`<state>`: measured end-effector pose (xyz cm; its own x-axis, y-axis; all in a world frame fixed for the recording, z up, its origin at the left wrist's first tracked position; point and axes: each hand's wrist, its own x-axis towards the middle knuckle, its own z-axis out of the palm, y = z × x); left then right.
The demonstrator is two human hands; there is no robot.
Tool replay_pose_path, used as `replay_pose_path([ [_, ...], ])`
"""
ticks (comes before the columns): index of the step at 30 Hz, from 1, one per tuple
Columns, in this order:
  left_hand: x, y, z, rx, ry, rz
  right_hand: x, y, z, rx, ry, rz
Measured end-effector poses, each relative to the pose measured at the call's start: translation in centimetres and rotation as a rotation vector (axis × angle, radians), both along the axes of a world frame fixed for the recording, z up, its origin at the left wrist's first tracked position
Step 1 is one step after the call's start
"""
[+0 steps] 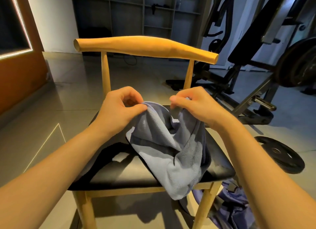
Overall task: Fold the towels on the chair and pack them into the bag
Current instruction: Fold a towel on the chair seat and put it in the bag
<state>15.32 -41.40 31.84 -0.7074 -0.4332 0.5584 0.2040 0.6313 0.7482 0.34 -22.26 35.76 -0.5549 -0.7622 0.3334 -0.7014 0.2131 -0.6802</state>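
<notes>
Bare forearms (51, 177) come in from the bottom corners to a blue-grey towel (171, 151) raised over the black seat of a wooden chair (128, 174). The left hand (119, 109) pinches the towel's upper edge between thumb and curled fingers, and the right hand (196, 107) pinches the same edge a little apart from it. The towel hangs bunched from both hands, its lower end draped over the seat's front edge near the front right corner. A purple-blue bag (234, 208) lies on the floor just beside the chair's front right leg, and a weight plate (280, 153) lies flat on the floor off the seat's right edge.
</notes>
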Motion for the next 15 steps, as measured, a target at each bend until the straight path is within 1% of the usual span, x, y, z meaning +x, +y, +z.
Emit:
replay_pose_path([
  [1, 0.1, -0.6, 0.2, 0.027, 0.018, 0.042, -0.5, 0.4, 0.0, -0.066, -0.038, -0.108],
  [3, 0.6, -1.9, 0.7, 0.077, 0.032, 0.118, -1.7, 1.7, 0.2, -0.207, -0.215, -0.301],
  [5, 1.6, -3.1, 1.3, 0.121, 0.033, 0.174, -2.6, 3.0, 0.3, -0.300, -0.410, -0.432],
  [6, 2.1, -3.6, 1.6, 0.141, 0.034, 0.187, -3.0, 3.5, 0.3, -0.326, -0.464, -0.469],
  [8, 3.0, -3.9, 2.1, 0.156, 0.016, 0.200, -3.0, 4.0, 0.3, -0.349, -0.485, -0.506],
  [11, 4.0, -3.4, 2.6, 0.205, 0.001, 0.149, -1.9, 3.9, 0.7, -0.399, -0.449, -0.541],
  [13, 4.6, -3.3, 3.0, 0.261, 0.009, 0.131, -1.0, 4.1, 1.4, -0.411, -0.411, -0.530],
  [15, 5.1, -3.3, 3.8, 0.314, 0.031, 0.125, 0.0, 4.4, 2.1, -0.382, -0.379, -0.486],
])
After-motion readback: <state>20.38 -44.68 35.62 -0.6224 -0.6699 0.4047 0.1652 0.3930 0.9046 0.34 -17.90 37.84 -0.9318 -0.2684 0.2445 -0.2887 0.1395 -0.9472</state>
